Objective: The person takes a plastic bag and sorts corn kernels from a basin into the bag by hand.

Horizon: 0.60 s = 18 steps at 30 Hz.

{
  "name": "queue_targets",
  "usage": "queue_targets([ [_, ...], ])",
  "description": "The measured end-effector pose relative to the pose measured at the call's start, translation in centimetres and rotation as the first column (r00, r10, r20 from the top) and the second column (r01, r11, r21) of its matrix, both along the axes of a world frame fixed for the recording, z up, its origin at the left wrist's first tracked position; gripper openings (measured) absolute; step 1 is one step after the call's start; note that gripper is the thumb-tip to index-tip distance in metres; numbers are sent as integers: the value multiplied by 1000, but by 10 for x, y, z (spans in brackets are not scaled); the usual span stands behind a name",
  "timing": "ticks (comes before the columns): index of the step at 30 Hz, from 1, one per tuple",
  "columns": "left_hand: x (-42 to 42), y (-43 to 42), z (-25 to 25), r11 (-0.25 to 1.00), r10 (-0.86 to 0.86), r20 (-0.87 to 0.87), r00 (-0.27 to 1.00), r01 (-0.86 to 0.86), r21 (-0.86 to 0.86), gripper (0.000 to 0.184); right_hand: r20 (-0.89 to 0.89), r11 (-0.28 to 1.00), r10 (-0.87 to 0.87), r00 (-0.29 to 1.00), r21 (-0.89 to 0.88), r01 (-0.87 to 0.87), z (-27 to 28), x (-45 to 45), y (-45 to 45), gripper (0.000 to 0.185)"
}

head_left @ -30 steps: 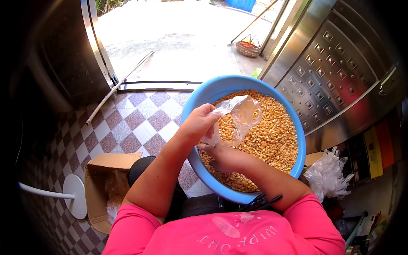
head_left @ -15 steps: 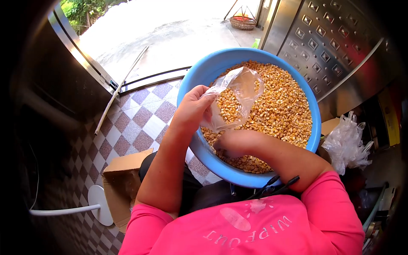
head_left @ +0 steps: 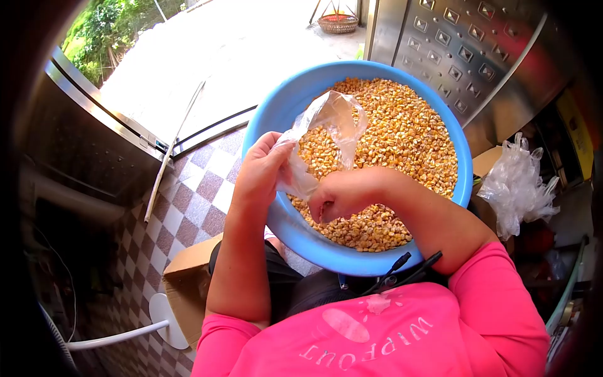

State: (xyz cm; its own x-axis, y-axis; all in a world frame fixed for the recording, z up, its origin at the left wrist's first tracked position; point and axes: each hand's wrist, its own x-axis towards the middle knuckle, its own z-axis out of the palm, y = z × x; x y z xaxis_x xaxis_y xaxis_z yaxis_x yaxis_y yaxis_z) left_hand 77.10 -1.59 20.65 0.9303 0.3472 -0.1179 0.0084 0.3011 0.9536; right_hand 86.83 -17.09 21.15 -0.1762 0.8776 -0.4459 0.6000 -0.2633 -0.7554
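A clear plastic bag (head_left: 344, 129) hangs open over a wide blue basin (head_left: 264, 119), pinched at its near left side by my left hand (head_left: 264, 164). Corn kernels (head_left: 408, 135) fill most of the basin, and some show through the thin film. My right hand (head_left: 336, 196) is just above the kernels, beside the bag's lower edge. Its fingers are curled inward and closed; whatever lies inside the fist is hidden. Whether this hand touches the bag, I cannot tell.
Crumpled plastic bags (head_left: 518, 182) lie at the right. A cardboard box (head_left: 185, 267) and a white round base (head_left: 169, 320) stand lower left. A long pale stick (head_left: 169, 157) leans by the doorway. Outside sits a wicker basket (head_left: 338, 24). A metal door (head_left: 452, 56) borders the basin.
My right hand has risen from the kernels near the basin's front and come closer to the bag, fingers curled. My left hand still pinches the bag. The camera view has shifted slightly.
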Motion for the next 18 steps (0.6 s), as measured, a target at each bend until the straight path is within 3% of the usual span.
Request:
queue_targets([
  [2, 0, 1, -1, 1000, 3, 15, 1000, -2, -6, 15, -182, 994, -98, 978, 22, 104, 8, 9, -3, 14],
  [3, 0, 1, -2, 1000, -7, 12, 1000, 7, 0, 15, -172, 995, -93, 981, 21, 98, 9, 14, -3, 14],
  [5, -1, 2, -1, 1000, -9, 19, 1000, 9, 3, 16, -363, 953, -276, 890, 21, 304, 12, 22, -5, 14],
  [7, -1, 1, 1, 999, -18, -2, 1000, 18, 29, 16, -372, 926, -327, 869, 57, 373, 12, 26, -3, 15],
  [9, 0, 3, -3, 999, -11, 15, 1000, 10, 45, 18, -478, 767, -510, 715, 122, 629, 10, 28, 0, 16],
  [11, 1, 2, -6, 998, -17, 14, 1000, 16, 55, 19, -478, 745, -528, 702, 136, 653, 11, 29, 1, 21],
  [13, 2, 2, -9, 999, 8, 29, 1000, -9, 45, 19, -551, 592, -587, 593, 209, 779, 7, 28, 3, 27],
  [18, 2, 4, -10, 999, -20, 16, 1000, 20, 40, 16, -532, 617, -536, 656, 284, 734, -3, 34, 3, 41],
])
